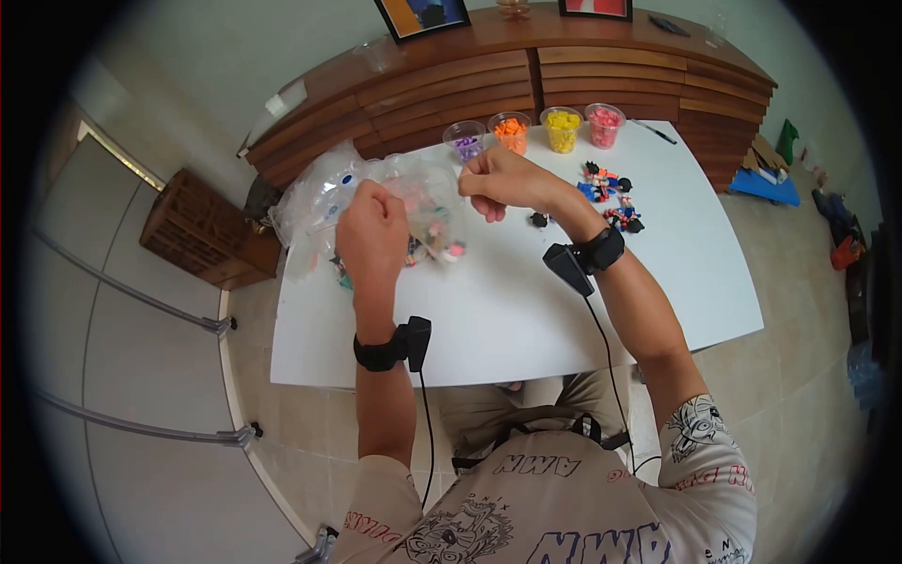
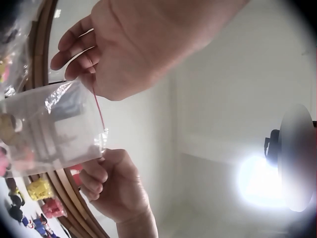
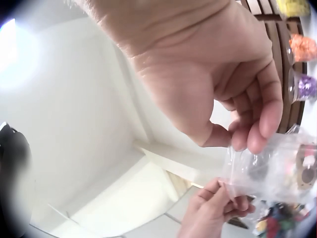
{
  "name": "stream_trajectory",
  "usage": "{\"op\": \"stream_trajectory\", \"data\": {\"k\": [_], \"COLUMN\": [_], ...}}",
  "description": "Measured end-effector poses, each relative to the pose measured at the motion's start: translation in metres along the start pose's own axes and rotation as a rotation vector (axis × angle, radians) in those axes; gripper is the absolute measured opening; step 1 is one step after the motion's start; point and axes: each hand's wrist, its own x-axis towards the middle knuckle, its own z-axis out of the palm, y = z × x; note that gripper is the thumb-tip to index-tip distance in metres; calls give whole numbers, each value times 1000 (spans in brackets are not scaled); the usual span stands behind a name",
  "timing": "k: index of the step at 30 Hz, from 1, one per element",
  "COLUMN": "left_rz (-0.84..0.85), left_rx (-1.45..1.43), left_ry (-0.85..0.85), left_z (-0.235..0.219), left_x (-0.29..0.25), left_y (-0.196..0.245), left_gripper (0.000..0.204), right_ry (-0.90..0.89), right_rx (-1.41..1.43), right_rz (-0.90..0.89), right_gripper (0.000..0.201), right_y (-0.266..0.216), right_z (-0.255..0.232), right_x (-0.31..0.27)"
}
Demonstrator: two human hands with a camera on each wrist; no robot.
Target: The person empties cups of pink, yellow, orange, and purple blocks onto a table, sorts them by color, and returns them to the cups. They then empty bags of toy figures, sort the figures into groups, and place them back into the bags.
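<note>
A clear zip bag point(image 2: 54, 129) with a red line along its top hangs between the two hands, with small brown and pink pieces showing inside. My left hand point(image 1: 373, 235) pinches one top corner between thumb and fingers. At the opposite corner, my right hand point(image 1: 512, 179) holds the bag's edge with its fingertips, the other fingers curled. In the right wrist view the bag point(image 3: 267, 168) hangs above a pile of small colourful pieces point(image 3: 277, 223). The left hand partly hides what lies behind it in the head view.
Along the white table's point(image 1: 470, 329) back edge stand clear cups of purple point(image 1: 465, 143), orange point(image 1: 510, 133), yellow point(image 1: 561, 130) and pink point(image 1: 605, 126) pieces. Small dark-haired figures point(image 1: 611, 193) lie right of centre. Large crumpled plastic bags point(image 1: 305, 202) cover the left side. A pen point(image 1: 655, 132) lies back right.
</note>
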Motion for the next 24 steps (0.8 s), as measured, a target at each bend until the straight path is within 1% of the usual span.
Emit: {"op": "stream_trajectory", "data": {"k": [2, 3, 4, 5, 6, 7, 8, 9, 10, 11, 13, 14, 15, 17, 18, 19, 21, 22, 23, 24], "left_rz": [-48, -47, -10, 30, 34, 46, 59, 60, 48, 38, 34, 30, 29, 34, 34, 37, 40, 46, 51, 51], "left_rx": [-47, -53, 0, 51, 39, 96, 155, 149, 154, 161, 140, 124, 125, 120, 121, 116, 115, 112, 107, 110], "left_ry": [33, 29, 19, 8, -3, -88, -171, -177, -234, -290, -311, -330, -334, -323, -320, -319, -315, -312, -308, -304], "left_z": [-10, -8, -3, 4, 16, 33, 48, 61, 74, 83, 94, 98, 101, 105, 107, 108, 108, 108, 108, 107], "left_x": [7, 6, 3, -1, -8, -18, -26, -35, -42, -47, -52, -54, -56, -58, -58, -60, -62, -64, -64, -64], "left_y": [8, 8, 7, 7, 5, 1, -1, 0, 1, 4, 10, 13, 15, 21, 23, 25, 25, 24, 22, 20], "left_gripper": [11, 11, 11, 11, 11, 11, 11, 11, 12, 13, 13, 14, 14, 16, 16, 18, 20, 21, 21, 21], "right_ry": [-24, -20, -10, 5, 0, -7, 3, 14, 23, 27, 155, 345, 344, 665, 618, 618, 558, 558, 495, 432], "right_rx": [19, 63, 104, 103, 72, 40, 39, 36, 31, 30, -30, -297, -296, -791, -809, -809, -904, -902, -982, -1060], "right_rz": [-36, -53, -67, -59, 4, 65, 71, 115, 157, 160, 51, -18, -15, 27, 64, 59, 160, 155, 172, 190], "right_gripper": [22, 22, 23, 23, 22, 21, 21, 23, 25, 25, 26, 30, 30, 36, 45, 45, 51, 51, 48, 46], "right_y": [0, 7, 16, 31, 49, 67, 85, 103, 118, 129, 144, 143, 144, 147, 150, 155, 163, 172, 189, 193], "right_z": [4, 7, 7, 6, 6, 5, 3, 2, -2, -10, -26, -33, -40, -54, -61, -62, -61, -60, -62, -63], "right_x": [4, 5, 2, -2, -8, -13, -19, -26, -30, -32, -33, -32, -26, -7, 0, 8, 25, 32, 43, 47]}}
